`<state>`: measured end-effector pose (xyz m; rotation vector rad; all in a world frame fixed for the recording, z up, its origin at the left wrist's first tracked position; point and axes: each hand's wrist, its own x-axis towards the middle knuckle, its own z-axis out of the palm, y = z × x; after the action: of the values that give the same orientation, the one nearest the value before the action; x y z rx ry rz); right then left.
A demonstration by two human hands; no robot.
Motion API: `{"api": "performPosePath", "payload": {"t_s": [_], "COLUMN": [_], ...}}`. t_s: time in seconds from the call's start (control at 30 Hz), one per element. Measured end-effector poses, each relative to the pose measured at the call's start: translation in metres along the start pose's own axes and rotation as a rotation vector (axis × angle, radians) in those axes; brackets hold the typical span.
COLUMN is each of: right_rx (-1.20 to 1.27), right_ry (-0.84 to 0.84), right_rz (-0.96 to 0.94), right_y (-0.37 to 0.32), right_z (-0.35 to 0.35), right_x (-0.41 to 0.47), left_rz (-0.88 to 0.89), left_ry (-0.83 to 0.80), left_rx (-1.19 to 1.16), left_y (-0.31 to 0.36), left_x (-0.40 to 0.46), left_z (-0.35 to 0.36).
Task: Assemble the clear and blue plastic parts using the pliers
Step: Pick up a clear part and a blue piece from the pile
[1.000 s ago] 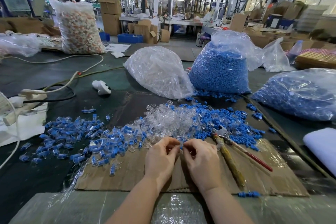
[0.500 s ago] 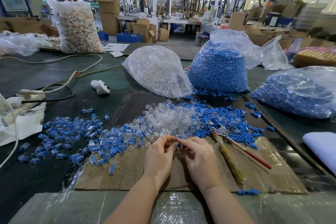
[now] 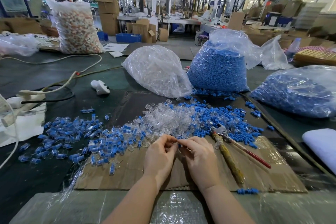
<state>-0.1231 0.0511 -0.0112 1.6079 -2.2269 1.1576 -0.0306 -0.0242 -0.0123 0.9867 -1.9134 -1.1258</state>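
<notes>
Both hands meet over the brown cardboard sheet [image 3: 127,172] — left hand [image 3: 160,154] and right hand [image 3: 198,156] each pinch the small blue-and-clear plastic part [image 3: 179,144] between fingertips. The red-handled metal pliers [image 3: 236,146] lie unused beside the right hand; a misaligned push could pop the 2 halves apart.

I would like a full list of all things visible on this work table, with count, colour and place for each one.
Pliers with red handle: one, on the cardboard sheet, right of the hands.
Loose clear plastic parts: a pile, centre.
Loose blue plastic parts: many, centre right.
Assembled clear-and-blue pieces: many, left.
Bag of clear parts: one, behind.
Bags of blue parts: two, right.
White cable: one, far left.
Left hand: pinches a small part.
Right hand: pinches a small blue part.
</notes>
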Motion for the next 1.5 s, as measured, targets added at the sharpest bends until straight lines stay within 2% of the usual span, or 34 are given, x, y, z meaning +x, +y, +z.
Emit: {"api": "performPosePath", "payload": {"t_s": [0.3, 0.47, 0.53, 0.6, 0.67, 0.77, 0.87, 1.03, 1.13, 1.2, 1.27, 1.37, 1.4, 1.5], "right_rx": [-0.037, -0.139, -0.264, -0.452, -0.619, -0.658, -0.682, -0.800, -0.733, -0.584, -0.271, 0.267, 0.326, 0.264], "right_ry": [0.012, 0.081, 0.087, 0.007, -0.126, -0.330, -0.373, -0.278, -0.254, -0.262, -0.319, -0.455, -0.493, -0.563], "right_rz": [-0.017, 0.090, 0.224, 0.418, 0.603, 0.775, 0.780, 0.597, 0.547, 0.451, 0.408, 0.559, 0.579, 0.537], "right_y": [-0.001, 0.004, 0.009, 0.018, 0.029, 0.043, 0.046, 0.035, 0.023, 0.014, 0.002, -0.020, -0.024, -0.027], "right_z": [0.000, -0.007, -0.017, -0.029, -0.041, -0.053, -0.055, -0.054, -0.058, -0.061, -0.063, -0.065, -0.065, -0.062], "right_x": [-0.001, -0.001, 0.002, 0.004, 0.005, 0.006, 0.005, 0.003, 0.007, 0.013, 0.019, 0.023, 0.022, 0.019], "left_rz": [-0.028, -0.075, -0.079, -0.065, -0.053, -0.057, -0.071, -0.141, -0.204, -0.247, -0.283, -0.308, -0.317, -0.360], "left_ry": [0.007, 0.007, 0.008, 0.002, -0.004, -0.006, 0.007, 0.048, 0.058, 0.060, 0.060, 0.073, 0.082, 0.099], "left_rx": [-0.059, -0.155, -0.170, -0.152, -0.141, -0.138, -0.156, -0.261, -0.370, -0.437, -0.497, -0.530, -0.542, -0.613], "left_y": [0.000, 0.000, 0.001, 0.003, 0.004, 0.006, 0.004, 0.003, 0.004, 0.005, 0.006, 0.006, 0.006, 0.005], "left_x": [0.000, -0.001, -0.002, -0.002, -0.003, -0.003, -0.001, 0.003, 0.005, 0.007, 0.008, 0.009, 0.010, 0.012], "left_z": [-0.001, -0.001, -0.002, -0.002, -0.003, -0.003, -0.004, -0.006, -0.009, -0.010, -0.011, -0.011, -0.011, -0.012]}}
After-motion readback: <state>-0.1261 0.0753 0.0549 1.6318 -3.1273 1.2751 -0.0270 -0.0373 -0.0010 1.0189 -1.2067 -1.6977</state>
